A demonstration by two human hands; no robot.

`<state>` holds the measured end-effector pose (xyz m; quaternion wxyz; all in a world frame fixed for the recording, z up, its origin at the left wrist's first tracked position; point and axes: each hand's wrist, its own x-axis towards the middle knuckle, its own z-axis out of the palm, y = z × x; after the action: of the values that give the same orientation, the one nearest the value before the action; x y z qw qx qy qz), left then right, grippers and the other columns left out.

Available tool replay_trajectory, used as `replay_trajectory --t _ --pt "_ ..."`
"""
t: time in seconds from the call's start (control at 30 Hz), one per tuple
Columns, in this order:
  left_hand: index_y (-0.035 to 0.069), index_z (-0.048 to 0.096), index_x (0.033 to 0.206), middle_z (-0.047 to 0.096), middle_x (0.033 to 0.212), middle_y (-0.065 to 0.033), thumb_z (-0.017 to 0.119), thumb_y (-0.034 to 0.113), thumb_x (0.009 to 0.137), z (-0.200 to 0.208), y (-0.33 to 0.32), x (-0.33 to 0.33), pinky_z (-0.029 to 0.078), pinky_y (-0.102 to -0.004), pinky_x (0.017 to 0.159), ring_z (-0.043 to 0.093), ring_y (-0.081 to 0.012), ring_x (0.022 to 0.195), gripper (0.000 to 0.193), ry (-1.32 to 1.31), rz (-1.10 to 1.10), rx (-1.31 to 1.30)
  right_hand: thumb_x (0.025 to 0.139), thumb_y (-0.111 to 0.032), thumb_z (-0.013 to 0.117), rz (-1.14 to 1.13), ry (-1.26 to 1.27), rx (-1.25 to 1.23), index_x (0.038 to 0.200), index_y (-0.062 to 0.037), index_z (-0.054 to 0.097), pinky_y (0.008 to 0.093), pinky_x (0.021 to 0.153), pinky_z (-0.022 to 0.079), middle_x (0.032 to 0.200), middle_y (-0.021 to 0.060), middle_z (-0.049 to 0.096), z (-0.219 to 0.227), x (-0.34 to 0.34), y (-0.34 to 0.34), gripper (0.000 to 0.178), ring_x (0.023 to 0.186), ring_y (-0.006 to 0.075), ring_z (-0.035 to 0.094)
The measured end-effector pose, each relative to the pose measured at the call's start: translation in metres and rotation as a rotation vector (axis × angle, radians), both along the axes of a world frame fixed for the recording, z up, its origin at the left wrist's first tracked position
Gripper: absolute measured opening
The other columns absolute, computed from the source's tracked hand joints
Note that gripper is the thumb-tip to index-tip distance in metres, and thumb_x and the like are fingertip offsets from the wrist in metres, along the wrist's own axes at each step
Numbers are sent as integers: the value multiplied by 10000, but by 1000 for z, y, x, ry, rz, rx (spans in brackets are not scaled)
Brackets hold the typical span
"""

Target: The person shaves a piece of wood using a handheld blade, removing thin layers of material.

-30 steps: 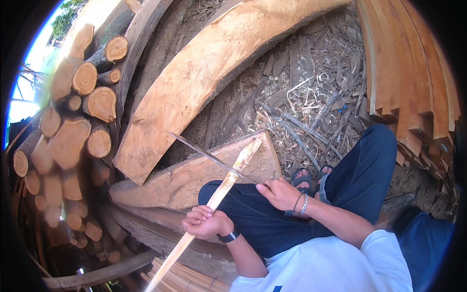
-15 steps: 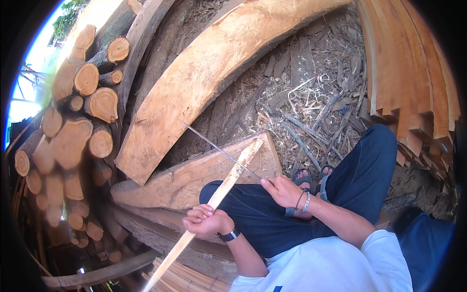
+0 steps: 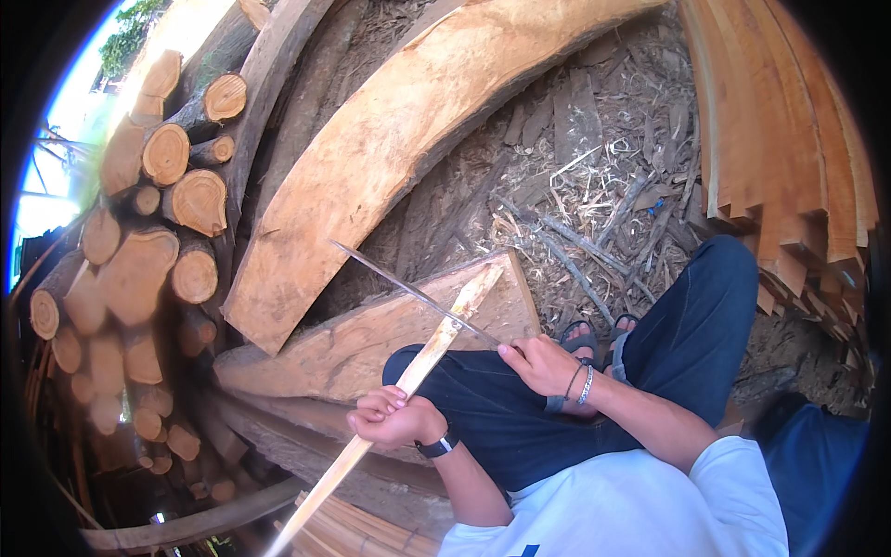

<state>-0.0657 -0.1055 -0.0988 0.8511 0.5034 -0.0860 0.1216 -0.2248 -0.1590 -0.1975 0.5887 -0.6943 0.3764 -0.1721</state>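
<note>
Far L: stack of cut logs (image 3: 197, 202). L hand (image 3: 394, 418) closed round pale wood strip (image 3: 429, 357), whose upper end overlaps wood slab (image 3: 325, 357) (contact unclear). Thin blade (image 3: 394, 279) crosses strip, its lower-R end gripped by R hand (image 3: 543, 367). Far R: stacked brown boards (image 3: 761, 121).

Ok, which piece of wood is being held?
The narrow pale strip, gripped by the left hand and crossed by the blade; no other piece is held.

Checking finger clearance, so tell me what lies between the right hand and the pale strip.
In the head view, part of the thin blade in the right hand bridges the gap to the pale strip.
</note>
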Motion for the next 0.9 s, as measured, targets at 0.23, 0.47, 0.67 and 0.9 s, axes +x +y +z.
replay_trajectory --t 0.23,0.47,0.67,0.9 --pt "163 202 561 224 476 7 408 226 918 1 -3 3 201 -231 341 217 -98 361 416 -15 3 5 980 -469 370 50 167 20 684 96 608 498 637 496 589 313 553 -24 -4 -3 681 639 477 606" --pt "161 219 567 241 466 7 421 227 915 1 -7 7 217 -237 340 227 -100 355 408 -18 -42 -3 974 -478 376 -9 23 -20 672 82 616 514 690 495 639 327 574 -5 -2 4 680 708 478 618" --pt "164 212 584 204 475 15 365 227 934 6 -9 9 214 -221 336 189 -96 355 387 -19 -30 -13 970 -471 388 -71 256 93 693 85 623 504 672 490 617 302 583 -52 -16 -9 664 678 467 621" --pt "161 211 594 212 484 11 361 209 924 3 -8 11 202 -223 320 198 -93 356 366 -36 -66 21 976 -437 409 0 -57 41 736 90 591 505 642 462 600 304 546 12 -9 -9 607 646 458 603"
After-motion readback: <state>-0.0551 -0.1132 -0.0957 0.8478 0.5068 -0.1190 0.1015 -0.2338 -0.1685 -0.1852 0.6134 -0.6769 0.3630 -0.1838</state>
